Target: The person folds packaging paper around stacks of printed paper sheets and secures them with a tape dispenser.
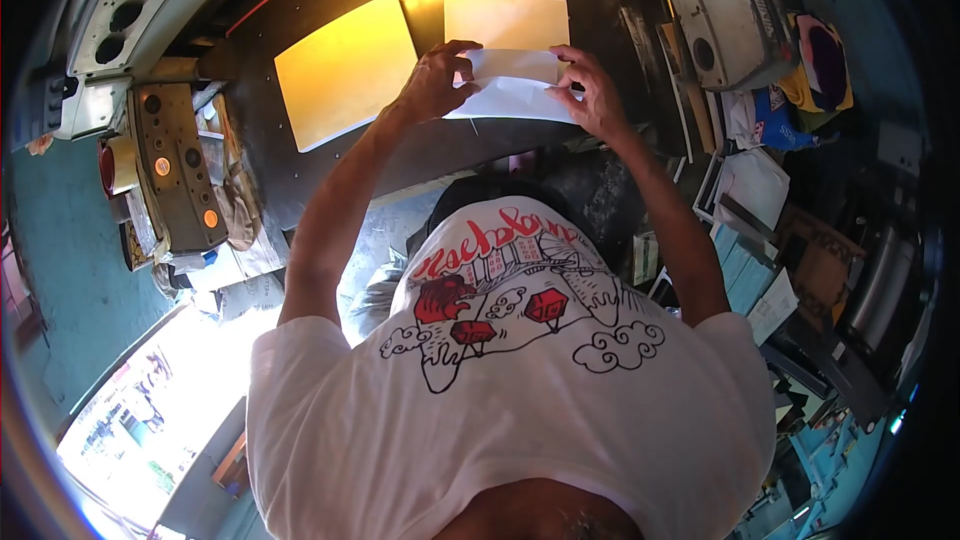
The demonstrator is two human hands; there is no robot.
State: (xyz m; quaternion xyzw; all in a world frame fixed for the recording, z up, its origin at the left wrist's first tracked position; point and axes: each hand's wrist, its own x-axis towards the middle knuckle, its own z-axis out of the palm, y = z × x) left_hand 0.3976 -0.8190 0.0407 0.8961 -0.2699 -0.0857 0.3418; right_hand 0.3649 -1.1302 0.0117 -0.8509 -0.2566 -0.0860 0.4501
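Observation:
My left hand (pixel 438 82) pinches the left side of a white paper sheet (pixel 515 65) between thumb and fingers. On the other side, my right hand (pixel 592 92) grips the same sheet with curled fingers. The sheet bends up between both hands, above more white paper (pixel 508 103) on the dark machine table (pixel 375 175). Just beyond lies another white sheet (pixel 505 18), partly covered by the held one. To the left of my left hand rests a larger stack of paper (pixel 350 70), lit yellow.
A grey machine housing with round controls (pixel 125 15) stands at the left, above a brown control box (pixel 180 165). At the right is another grey housing (pixel 722 10), with cloths (pixel 820 60) beside it. Assorted boards and papers (pixel 755 185) crowd the right side.

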